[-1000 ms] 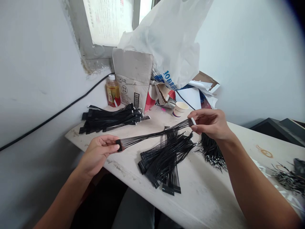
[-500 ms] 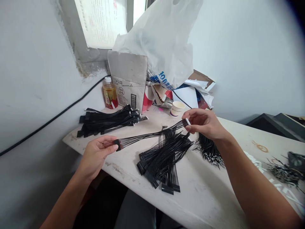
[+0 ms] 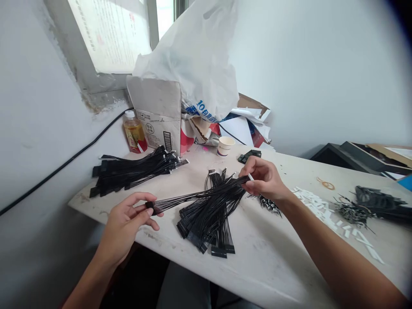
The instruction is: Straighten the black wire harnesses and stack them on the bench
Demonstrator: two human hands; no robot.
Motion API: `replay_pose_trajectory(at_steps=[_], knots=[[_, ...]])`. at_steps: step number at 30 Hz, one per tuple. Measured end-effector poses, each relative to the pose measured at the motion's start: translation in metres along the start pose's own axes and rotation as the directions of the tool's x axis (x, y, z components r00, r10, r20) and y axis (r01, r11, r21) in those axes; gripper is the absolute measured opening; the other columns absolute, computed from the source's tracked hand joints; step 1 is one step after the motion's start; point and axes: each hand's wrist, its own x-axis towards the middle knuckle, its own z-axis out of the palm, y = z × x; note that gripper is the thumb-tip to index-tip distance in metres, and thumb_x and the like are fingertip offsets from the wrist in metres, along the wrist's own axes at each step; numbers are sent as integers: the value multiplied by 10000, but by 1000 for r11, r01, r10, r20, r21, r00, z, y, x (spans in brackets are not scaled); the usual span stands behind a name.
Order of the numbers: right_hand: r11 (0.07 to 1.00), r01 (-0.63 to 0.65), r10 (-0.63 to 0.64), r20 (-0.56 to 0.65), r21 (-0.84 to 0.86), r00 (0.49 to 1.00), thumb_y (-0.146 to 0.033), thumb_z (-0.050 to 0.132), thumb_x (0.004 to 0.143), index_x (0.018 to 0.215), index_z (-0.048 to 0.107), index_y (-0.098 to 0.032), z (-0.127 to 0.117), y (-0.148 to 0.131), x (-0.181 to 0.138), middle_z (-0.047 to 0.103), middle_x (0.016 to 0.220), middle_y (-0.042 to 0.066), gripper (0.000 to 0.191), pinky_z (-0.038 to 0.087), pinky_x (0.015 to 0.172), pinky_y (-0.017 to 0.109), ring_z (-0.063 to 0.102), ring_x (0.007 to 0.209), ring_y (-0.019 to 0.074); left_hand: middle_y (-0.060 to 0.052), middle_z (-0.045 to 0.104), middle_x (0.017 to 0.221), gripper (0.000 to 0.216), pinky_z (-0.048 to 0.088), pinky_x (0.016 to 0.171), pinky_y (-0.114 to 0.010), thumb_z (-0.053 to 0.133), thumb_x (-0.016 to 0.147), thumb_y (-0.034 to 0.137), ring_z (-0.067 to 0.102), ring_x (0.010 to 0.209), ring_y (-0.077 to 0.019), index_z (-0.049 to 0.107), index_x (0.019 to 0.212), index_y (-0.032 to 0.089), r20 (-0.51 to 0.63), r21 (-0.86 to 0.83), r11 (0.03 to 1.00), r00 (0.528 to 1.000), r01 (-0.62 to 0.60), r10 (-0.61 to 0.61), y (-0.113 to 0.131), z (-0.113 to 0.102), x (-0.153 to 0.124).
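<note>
Black, many thin wires side by side: one cable [image 3: 185,198]. Runs from left hand [image 3: 127,221] across to right hand [image 3: 264,178], above the table [image 3: 273,257]. Looks nearly straight, slants up toward the right. On the left, gripping the dark plug [image 3: 149,207] at the cable's end, pinched between thumb and fingers, lower fingers loosely bent. On the right, gripping the other end between thumb and fingertips, with a white plug [image 3: 250,177] just showing.

Passes over a pile of cables [image 3: 212,219]; can't tell if touching. Fanned out there: dark ends toward the near edge, some white ends toward the far side. Farther left, near the table corner, a second pile of cables [image 3: 128,171], lying roughly lengthwise. Just behind that, a bottle [image 3: 135,135] with white cap, amber and red, beside a cardboard box [image 3: 159,124]. Above and against the box, a white plastic bag [image 3: 199,64] with blue print. To the right of the box, a paper cup [image 3: 225,146], upright. Beyond the right hand, some small black parts [image 3: 249,156]. Partly hidden under the right hand, loose wires [image 3: 269,206]. Past the right forearm: scattered white strips [image 3: 315,206], tan rubber bands [image 3: 325,183], another clump of dark wires [image 3: 350,213]. Along the left wall, a black cord [image 3: 80,151].
</note>
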Motion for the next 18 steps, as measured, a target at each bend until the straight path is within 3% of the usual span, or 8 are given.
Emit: replay_pose_trajectory(at_steps=[6,13,18], knots=[[994,-12,17,-43,109,999,-360,851,773,709,570,-199,7,0,-15,625,532,-10,331,286,311,183,467,364,89,-78,775,720,229,499,539,-272,809,729,242,616,494,-146,751,935,160,1,4,997,997,-82,82,3,3,-2],[991,-34,44,-75,128,996,-400,840,784,641,546,-202,12,-1,-13,531,466,-32,382,226,327,191,366,354,74,-90,773,742,207,413,424,-236,816,723,220,653,549,-181,784,921,168,-35,29,992,992,-124,125,4,-2,-6],[1000,22,-23,-50,-6,998,-310,915,699,816,650,-202,3,1,-12,680,750,33,308,410,448,225,541,554,113,-100,773,690,265,349,386,-223,826,675,242,460,361,-80,778,919,148,-27,-16,1000,999,-23,22,7,-3,-5]])
